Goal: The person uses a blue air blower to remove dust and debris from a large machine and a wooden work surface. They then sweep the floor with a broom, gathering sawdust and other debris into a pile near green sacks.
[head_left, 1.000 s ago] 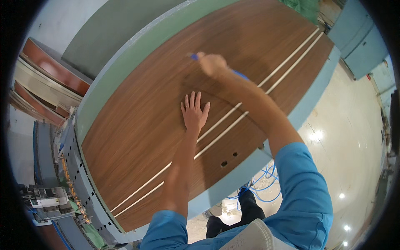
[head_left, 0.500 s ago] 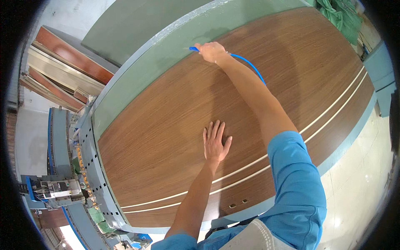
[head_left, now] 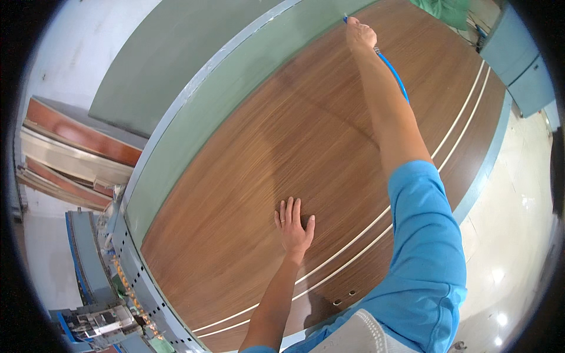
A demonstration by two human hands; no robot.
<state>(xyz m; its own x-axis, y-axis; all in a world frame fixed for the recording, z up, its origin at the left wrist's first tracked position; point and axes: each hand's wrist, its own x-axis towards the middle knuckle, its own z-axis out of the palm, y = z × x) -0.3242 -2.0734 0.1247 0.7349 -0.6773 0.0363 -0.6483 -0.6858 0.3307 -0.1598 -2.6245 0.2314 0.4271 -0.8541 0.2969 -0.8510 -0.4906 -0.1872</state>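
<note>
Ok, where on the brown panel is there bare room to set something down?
Two bare patches: left of the left hand, between the green strip and pale lines; and between that hand and the right forearm. It's crowded around the right hand, with its blue tool and hose.

Beyond the far side, to my left, I see a whitish wall (head_left: 70, 65) with a few dark marks, and a broad grey-green surface (head_left: 170, 65) showing against it. Nearer on my left are long reddish and cream boards (head_left: 82, 147), stacked together. Over to my right I have a light-blue cabinet (head_left: 527, 67) with a dark seam, and below it a pale, glossy floor (head_left: 512, 235) throwing back bright spots of light (head_left: 501, 319).
</note>
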